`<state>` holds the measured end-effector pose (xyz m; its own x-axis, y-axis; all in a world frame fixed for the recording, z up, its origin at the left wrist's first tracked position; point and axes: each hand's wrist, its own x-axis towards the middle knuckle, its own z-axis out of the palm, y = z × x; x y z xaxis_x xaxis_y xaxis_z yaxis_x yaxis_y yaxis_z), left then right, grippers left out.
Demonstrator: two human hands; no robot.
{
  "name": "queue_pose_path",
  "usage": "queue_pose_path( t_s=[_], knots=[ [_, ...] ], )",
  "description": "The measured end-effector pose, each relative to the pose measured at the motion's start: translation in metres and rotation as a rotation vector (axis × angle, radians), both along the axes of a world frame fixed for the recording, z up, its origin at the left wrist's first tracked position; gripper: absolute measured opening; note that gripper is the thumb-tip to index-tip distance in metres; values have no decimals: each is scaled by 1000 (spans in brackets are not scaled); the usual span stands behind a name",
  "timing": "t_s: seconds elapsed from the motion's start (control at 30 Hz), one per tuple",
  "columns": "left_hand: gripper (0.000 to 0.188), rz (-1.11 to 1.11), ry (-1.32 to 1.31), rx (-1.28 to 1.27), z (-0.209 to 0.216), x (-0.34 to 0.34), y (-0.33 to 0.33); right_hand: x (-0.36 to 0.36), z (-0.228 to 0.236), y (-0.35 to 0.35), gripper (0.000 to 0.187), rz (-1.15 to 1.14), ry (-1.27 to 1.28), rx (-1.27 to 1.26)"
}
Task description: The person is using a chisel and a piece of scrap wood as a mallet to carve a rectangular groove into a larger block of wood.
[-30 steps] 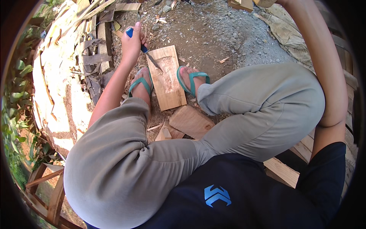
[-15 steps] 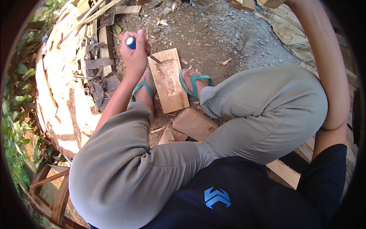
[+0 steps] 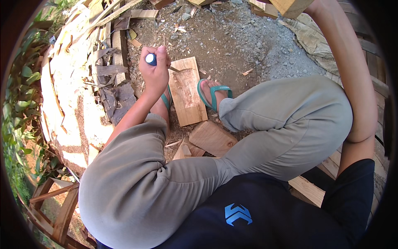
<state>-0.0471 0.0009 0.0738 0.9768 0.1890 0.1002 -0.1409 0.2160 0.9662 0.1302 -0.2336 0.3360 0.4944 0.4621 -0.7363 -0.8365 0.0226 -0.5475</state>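
Note:
My left hand (image 3: 154, 79) is closed round the blue handle of a chisel (image 3: 151, 59). The chisel's metal blade slants down to the far end of a shallow hollow cut in a wooden board (image 3: 191, 115). That board lies on the ground between my two sandalled feet, its hollow rough with fresh cuts. At the upper right, my right hand (image 3: 318, 6) is raised and partly cut off by the picture's edge. It grips a squared wooden block (image 3: 291, 6), of which only the lower part shows.
A cut wood block (image 3: 212, 137) lies just nearer than the board. Broken bark and planks (image 3: 110, 68) are piled on the left beside a large sunlit log (image 3: 70, 108). Grey gravel and a crumpled sheet (image 3: 315, 41) are at the right, with wood chips scattered about.
The wooden block in my right hand has come lower into view. My left hand, the chisel and the board all appear slightly farther right and lower, as the whole view has shifted a little.

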Motion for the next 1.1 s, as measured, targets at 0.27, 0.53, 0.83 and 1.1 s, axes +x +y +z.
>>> queue_pose_path(
  t_s=[0.27,0.53,0.83,1.1],
  knots=[
    [20,-80,-20,164,-3,-6,1,-1,-3,0,22,17,-12,25],
    [27,-123,99,101,-1,5,-4,1,-8,-1,20,-15,17,-23],
    [27,-31,12,192,-6,-1,-7,2,-14,-4,23,-17,-8,-104],
    [30,-50,-27,228,-11,6,-9,-6,-14,-3,19,101,-211,-287]
  ],
)
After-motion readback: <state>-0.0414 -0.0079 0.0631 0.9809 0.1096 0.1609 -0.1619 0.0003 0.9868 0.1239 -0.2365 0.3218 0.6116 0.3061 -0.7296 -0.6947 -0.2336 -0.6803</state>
